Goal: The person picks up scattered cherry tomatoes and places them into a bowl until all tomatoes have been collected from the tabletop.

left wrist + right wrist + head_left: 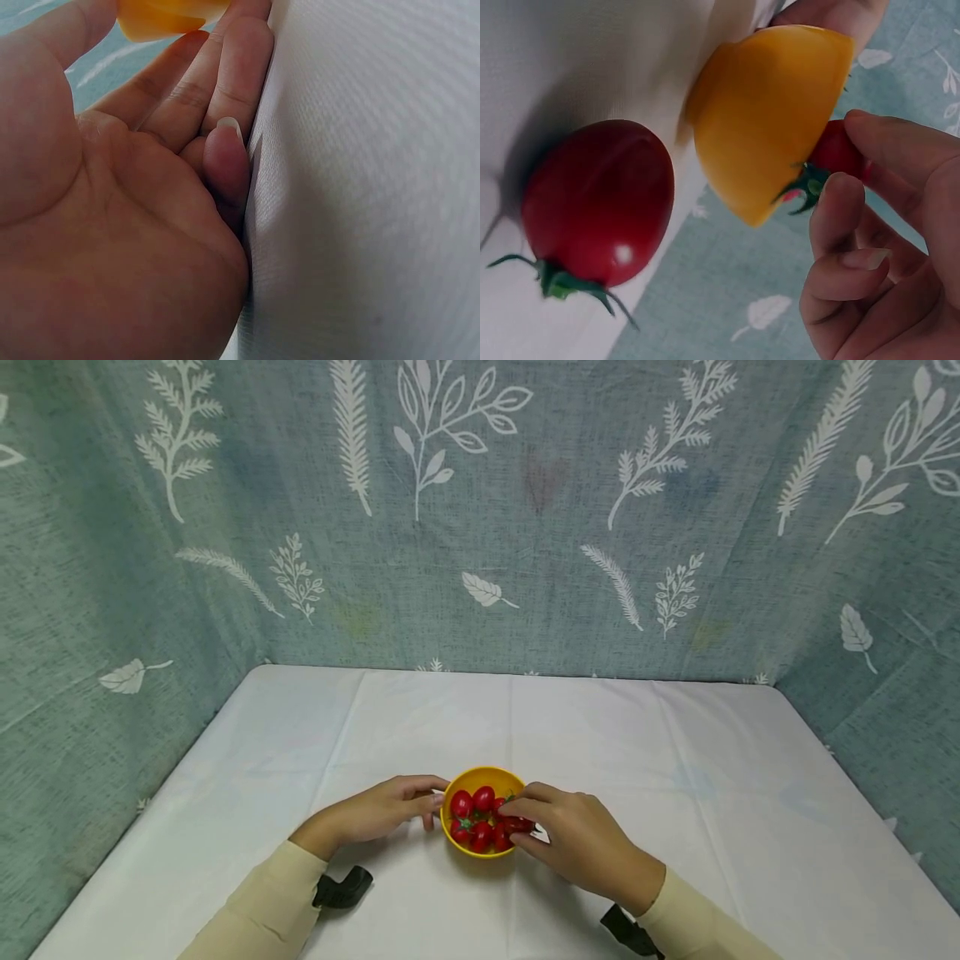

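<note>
A small yellow bowl (459, 850) stands on the white cloth, holding several red cherry tomatoes (483, 797) with green stems. At the bowl's right rim, my right hand (581, 839) pinches a cherry tomato (838, 150) between thumb and fingertips, its green stem showing. My left hand (375, 812) lies at the bowl's left side, thumb and fingers extended and touching its wall. In the left wrist view only a piece of the yellow bowl (169, 19) shows beyond the fingers. Another tomato (604, 199) rests on the cloth near my right wrist, hidden in the head view.
White cloth (637, 752) covers the table. Grey-green curtains (525, 543) with white leaf patterns hang behind it and along both sides. A black strap piece (343, 887) sits at the left wrist, and another black piece (630, 931) at the right.
</note>
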`<state>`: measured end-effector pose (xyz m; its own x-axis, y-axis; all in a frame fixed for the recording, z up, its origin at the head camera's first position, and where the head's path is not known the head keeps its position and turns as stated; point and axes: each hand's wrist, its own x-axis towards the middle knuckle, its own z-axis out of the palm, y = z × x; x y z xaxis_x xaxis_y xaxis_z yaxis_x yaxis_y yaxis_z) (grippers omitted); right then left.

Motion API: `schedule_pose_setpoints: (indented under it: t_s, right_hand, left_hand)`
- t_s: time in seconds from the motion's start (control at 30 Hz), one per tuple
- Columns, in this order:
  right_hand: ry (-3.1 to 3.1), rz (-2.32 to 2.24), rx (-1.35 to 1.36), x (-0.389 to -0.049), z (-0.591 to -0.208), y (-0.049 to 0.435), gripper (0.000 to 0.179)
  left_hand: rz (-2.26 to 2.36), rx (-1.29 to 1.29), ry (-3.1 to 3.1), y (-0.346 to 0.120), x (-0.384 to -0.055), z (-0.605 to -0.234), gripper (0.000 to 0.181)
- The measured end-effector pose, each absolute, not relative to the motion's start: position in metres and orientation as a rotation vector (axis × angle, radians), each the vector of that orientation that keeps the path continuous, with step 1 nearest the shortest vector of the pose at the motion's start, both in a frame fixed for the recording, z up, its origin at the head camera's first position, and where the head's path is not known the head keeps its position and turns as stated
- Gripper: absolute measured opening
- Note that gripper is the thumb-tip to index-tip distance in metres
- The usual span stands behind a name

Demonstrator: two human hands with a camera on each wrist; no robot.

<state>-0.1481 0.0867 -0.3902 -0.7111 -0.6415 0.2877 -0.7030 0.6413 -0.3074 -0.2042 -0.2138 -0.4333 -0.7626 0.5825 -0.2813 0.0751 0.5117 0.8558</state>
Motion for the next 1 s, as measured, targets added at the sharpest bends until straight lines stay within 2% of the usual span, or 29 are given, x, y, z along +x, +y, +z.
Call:
schedule_pose_setpoints:
  t_s: [0.57, 1.0]
  right_hand:
    - [-2.749, 0.580, 1.124, -0.153, -0.394, 0.077, 0.028]
    - [-2.720, 0.608, 1.043, -0.138, -0.394, 0.105, 0.032]
  left_hand:
    - [1.220, 0.526, 2.204, -0.212, -0.203, -0.434, 0.037]
    - [1.209, 0.534, 2.203, -0.214, -0.205, -0.435, 0.038]
